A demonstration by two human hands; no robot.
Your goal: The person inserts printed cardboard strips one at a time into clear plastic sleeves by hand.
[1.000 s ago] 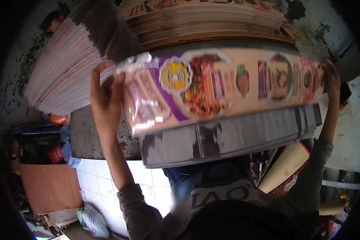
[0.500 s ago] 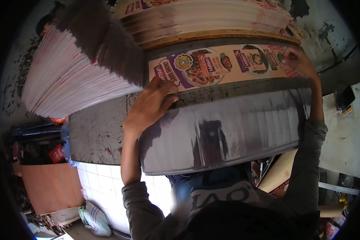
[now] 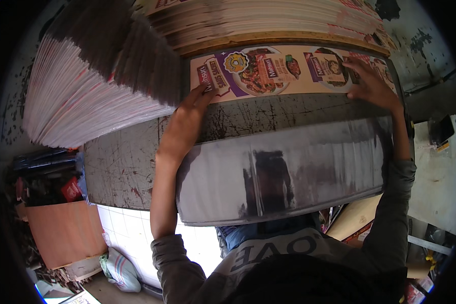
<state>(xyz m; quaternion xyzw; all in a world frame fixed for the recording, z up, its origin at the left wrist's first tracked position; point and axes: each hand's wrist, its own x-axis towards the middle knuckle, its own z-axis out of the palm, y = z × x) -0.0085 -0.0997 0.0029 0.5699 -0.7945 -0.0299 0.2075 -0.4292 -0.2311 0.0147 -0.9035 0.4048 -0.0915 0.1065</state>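
Note:
A long printed strip with food pictures lies face up on the scratched dark table. My left hand rests at its left end, fingers stretched over the near left corner. Over the right part of the strip, my right hand has thumb and fingers apart, the fingertips at or just above the printed surface. Whether they press on it I cannot tell. Nearer to me, between my forearms, lies a pile of glossy clear plastic sleeves, its near side along the table's front edge.
A tall, fanned stack of plastic-covered sheets leans at the left. Behind the strip, a thick pile of printed strips sits on a wooden board. Below left are a brown panel and a white sack.
My right hand has moved left from the strip's far right end, further onto the print. My left hand has shifted slightly, its fingers now straighter. The view has moved a little.

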